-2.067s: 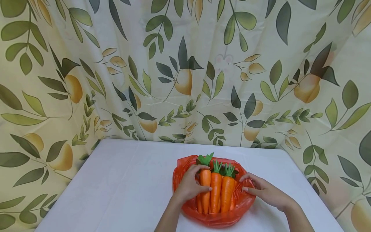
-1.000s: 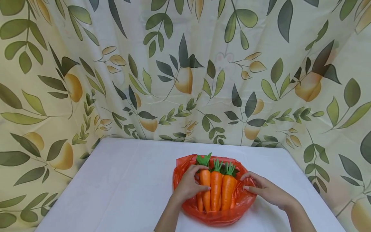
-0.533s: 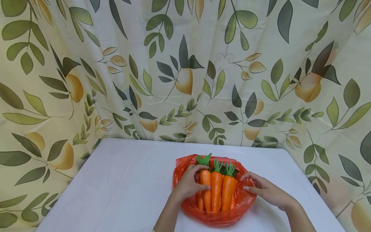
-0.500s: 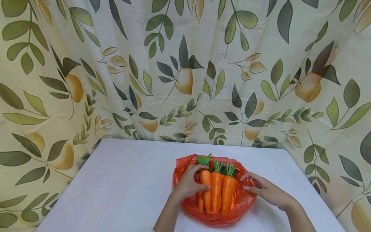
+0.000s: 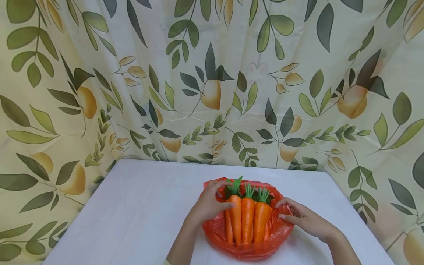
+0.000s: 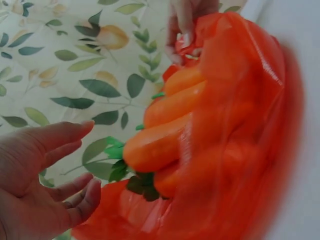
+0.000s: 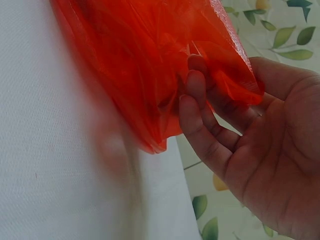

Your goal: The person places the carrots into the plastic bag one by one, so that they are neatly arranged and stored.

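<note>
A red plastic bag (image 5: 251, 252) lies open on the table with several orange carrots (image 5: 247, 221) in it, their green tops pointing to the far side. My left hand (image 5: 207, 203) is over the bag's left side, beside the leftmost carrot (image 5: 236, 217). In the left wrist view, this hand (image 6: 37, 185) has its fingers loosely bent and apart from the carrots, holding nothing. At the bag's right edge, my right hand (image 5: 303, 218) pinches the plastic. The right wrist view shows the bag's rim (image 7: 232, 75) between thumb and fingers.
A white-covered table (image 5: 142, 217) extends left of the bag and behind it. Hanging cloth (image 5: 212, 92) printed with leaves and fruit encloses the table's back and sides.
My left hand has let go of the leftmost carrot and drawn back a little to the left, its fingers loosening. The right hand has kept its hold on the bag's edge.
</note>
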`<state>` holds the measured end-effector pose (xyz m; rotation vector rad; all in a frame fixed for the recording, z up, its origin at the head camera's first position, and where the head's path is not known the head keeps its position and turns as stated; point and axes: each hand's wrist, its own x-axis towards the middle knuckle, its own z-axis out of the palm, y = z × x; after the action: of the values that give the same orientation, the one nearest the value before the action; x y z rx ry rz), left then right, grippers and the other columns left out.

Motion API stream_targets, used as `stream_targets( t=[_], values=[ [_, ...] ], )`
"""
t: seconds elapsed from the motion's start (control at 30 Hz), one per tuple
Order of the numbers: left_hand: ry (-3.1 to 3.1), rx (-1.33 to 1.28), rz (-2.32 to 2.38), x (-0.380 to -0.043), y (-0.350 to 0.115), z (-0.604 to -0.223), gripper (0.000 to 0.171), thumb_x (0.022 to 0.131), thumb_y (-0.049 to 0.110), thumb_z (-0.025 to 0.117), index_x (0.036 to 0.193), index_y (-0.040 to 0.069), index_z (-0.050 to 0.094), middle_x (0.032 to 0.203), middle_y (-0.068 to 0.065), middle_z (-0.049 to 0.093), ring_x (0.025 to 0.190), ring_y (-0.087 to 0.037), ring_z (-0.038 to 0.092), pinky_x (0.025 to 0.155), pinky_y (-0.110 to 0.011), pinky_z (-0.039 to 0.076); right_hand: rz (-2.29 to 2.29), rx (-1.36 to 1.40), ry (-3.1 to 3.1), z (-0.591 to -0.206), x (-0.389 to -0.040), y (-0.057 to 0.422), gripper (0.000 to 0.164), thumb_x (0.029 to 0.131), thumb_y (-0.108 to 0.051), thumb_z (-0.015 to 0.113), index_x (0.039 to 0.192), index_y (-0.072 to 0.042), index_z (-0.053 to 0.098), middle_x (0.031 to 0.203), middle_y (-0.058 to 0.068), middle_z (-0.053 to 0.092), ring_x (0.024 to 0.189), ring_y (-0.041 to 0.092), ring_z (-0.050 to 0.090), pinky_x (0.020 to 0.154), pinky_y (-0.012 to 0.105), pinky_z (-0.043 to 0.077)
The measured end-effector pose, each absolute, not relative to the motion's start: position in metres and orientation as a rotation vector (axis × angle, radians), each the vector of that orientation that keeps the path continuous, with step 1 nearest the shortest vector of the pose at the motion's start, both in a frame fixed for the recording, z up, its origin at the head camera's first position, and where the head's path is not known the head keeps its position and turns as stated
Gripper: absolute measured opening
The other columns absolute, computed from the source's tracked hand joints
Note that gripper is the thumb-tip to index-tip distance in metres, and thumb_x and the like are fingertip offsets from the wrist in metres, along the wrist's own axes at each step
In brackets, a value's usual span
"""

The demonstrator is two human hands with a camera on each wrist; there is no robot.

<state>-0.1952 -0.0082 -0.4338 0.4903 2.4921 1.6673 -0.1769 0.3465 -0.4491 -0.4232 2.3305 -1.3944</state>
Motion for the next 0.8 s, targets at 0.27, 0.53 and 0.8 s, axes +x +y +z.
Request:
stream_targets(
  t=[0.27, 0.53, 0.8],
  values=[
    [2.606, 0.46, 1.646, -0.203, -0.05, -0.428, 0.051, 0.088, 0.017, 0.084, 0.136, 0.019, 0.065, 0.132, -0.014, 0.051, 0.108, -0.03, 0.055, 0.075, -0.038, 0.058, -1.418, -0.431, 2.31, -0.447, -0.176, 0.346, 0.034, 0.105, -0.02, 0.061, 0.135, -0.006, 0.053, 0.143, 0.022, 0.05, 0.114, 0.03, 0.056, 0.089, 0.032, 0.055],
    [2.819, 0.328, 1.482, -0.209, -0.118, -0.432, 0.045, 0.093, 0.017, 0.079, 0.136, 0.021, 0.066, 0.134, -0.012, 0.052, 0.105, -0.03, 0.057, 0.071, -0.035, 0.057, -1.427, -0.45, 2.271, -0.445, -0.175, 0.349, 0.035, 0.107, -0.017, 0.058, 0.139, -0.004, 0.049, 0.139, 0.022, 0.053, 0.104, 0.03, 0.064, 0.087, 0.037, 0.056],
    [3.106, 0.382, 1.136, -0.196, -0.199, -0.445, 0.048, 0.106, 0.033, 0.06, 0.147, 0.008, 0.055, 0.152, -0.024, 0.042, 0.141, -0.047, 0.037, 0.108, -0.069, 0.034, -1.351, -0.321, 2.392, -0.431, -0.163, 0.354, 0.061, 0.106, -0.021, 0.059, 0.158, -0.011, 0.029, 0.137, 0.024, 0.05, 0.107, 0.033, 0.064, 0.087, 0.046, 0.057]
  ],
)
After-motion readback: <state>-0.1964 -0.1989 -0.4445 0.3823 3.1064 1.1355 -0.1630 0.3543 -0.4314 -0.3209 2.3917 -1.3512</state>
